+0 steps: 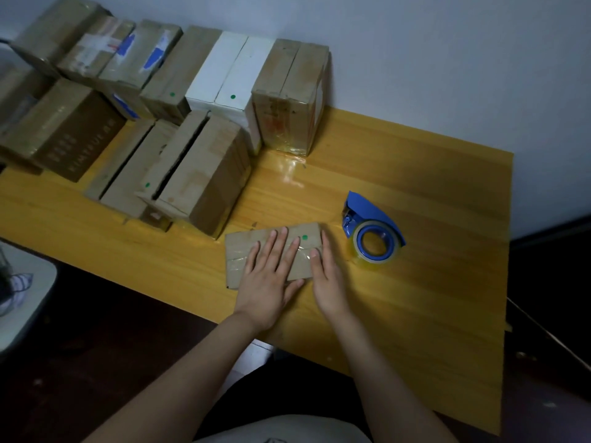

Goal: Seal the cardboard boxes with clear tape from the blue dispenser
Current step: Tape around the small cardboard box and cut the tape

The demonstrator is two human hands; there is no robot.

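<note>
- Head view: small flat box [243,247] lies on table [425,282], just left of blue dispenser [371,212], not touching it.
- Much of box top hidden under both hands; its near corner on dispenser side can't be seen.
- left hand [271,276]: palm down, fingers straight & spread, pressing flat on box top, holding nothing.
- right hand [326,279]: fingers straight, side of hand along box end nearest dispenser, thumb on lid; relaxed, no grip.
- Tape strip [303,255] on box: clear, glossy, wrinkled; edges hard to trace btwn fingers.
- Green dot sticker [304,237] on box top, far corner twd dispenser.
- Dispenser: blue plastic, curved hood over round roll [367,260] of clear tape w/ blue core; cutter end blurry.
- Pile of boxes [198,174] well left of dispenser, back by wall [415,43]: plain brown cardboard, some w/ gaping top slits, some shiny w/ tape; two white boxes [224,71] among them.
- Pile cut off at frame's left edge; print on dark brown box [80,135] too blurry to read.
- Table: yellow, wood-grain, glossy.
- Grey-white thing [19,292] far left of dispenser, cut off by frame: can't tell what.
</note>
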